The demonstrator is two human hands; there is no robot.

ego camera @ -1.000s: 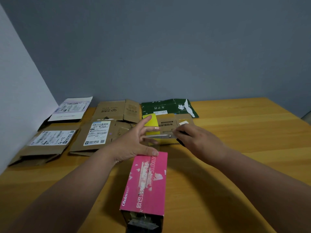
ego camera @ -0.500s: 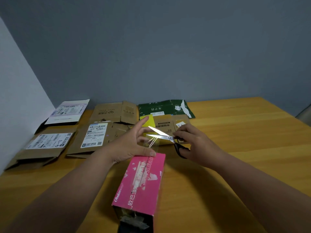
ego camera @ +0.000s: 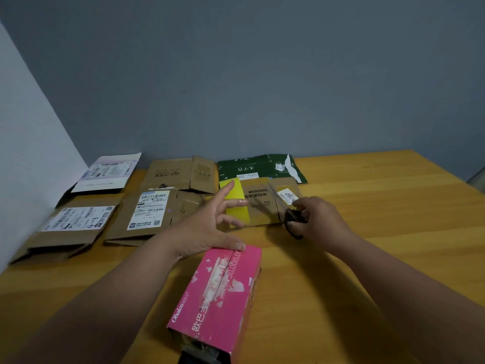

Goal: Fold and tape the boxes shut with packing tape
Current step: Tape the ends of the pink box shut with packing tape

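Observation:
A pink printed box [ego camera: 220, 298] lies lengthwise on the wooden table [ego camera: 367, 258], its top flaps meeting along a centre seam. My left hand [ego camera: 210, 227] sits at the box's far end, thumb pressing the top edge, fingers spread and straight. My right hand [ego camera: 317, 222] grips black-handled scissors [ego camera: 288, 214] to the right of the box's far end, blades blurred and pointing up and away. I cannot make out any tape or tape roll.
Flattened boxes lie in rows at the back left: a brown one with a yellow patch [ego camera: 259, 203], a green one [ego camera: 259, 168], plain brown ones [ego camera: 181, 174], two with shipping labels [ego camera: 149, 214], [ego camera: 73, 224], a white-topped one [ego camera: 107, 172]. Walls close the left and back.
My right hand has pulled the scissors to the right, away from my left hand. The left fingers have spread, thumb staying on the box end.

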